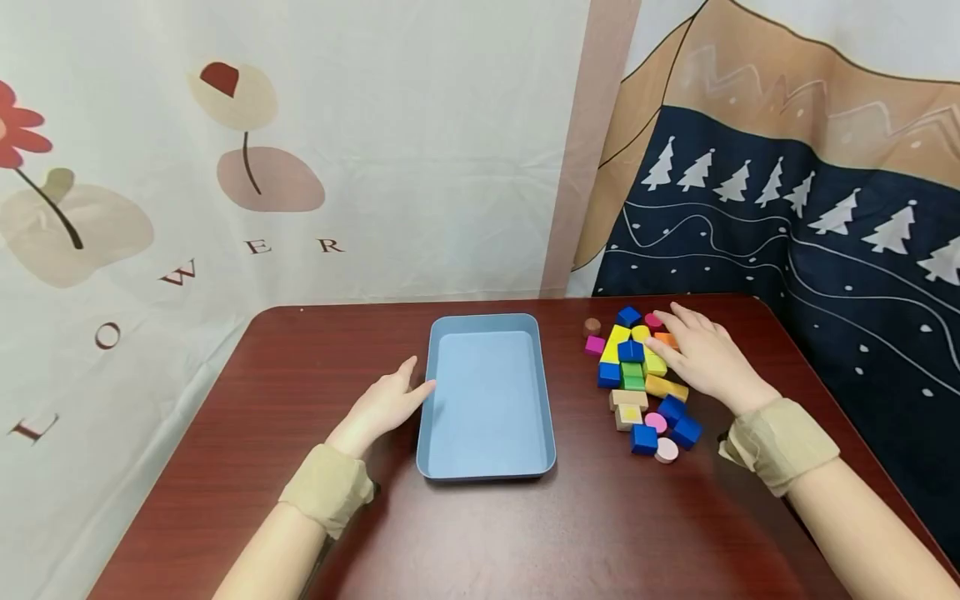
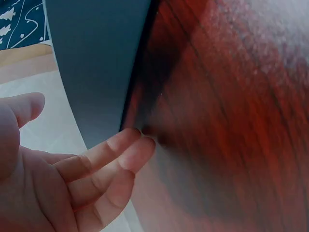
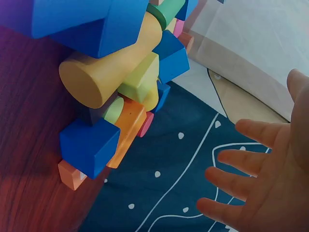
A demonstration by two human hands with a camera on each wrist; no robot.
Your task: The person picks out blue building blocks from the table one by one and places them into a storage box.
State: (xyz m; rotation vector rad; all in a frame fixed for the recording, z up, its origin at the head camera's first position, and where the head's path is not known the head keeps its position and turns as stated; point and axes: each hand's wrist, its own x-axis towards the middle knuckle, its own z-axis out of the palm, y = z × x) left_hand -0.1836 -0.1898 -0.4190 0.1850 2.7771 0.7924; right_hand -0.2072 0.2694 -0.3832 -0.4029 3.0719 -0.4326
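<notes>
A shallow light-blue tray lies on the table, its inside bare. My left hand is at the tray's left side with fingers extended, the fingertips right by its wall in the left wrist view. To the right, my right hand is over the far right part of a group of coloured toy blocks, fingers spread and nothing held. The right wrist view shows a yellow cylinder, an orange block and a blue cube beside the open palm. That hand hides some blocks in the head view.
Nearer the front of the group lie blue blocks, a pink disc and a pale round block. The dark red-brown table meets a printed cloth at its back edge and a navy tree-patterned cloth at right.
</notes>
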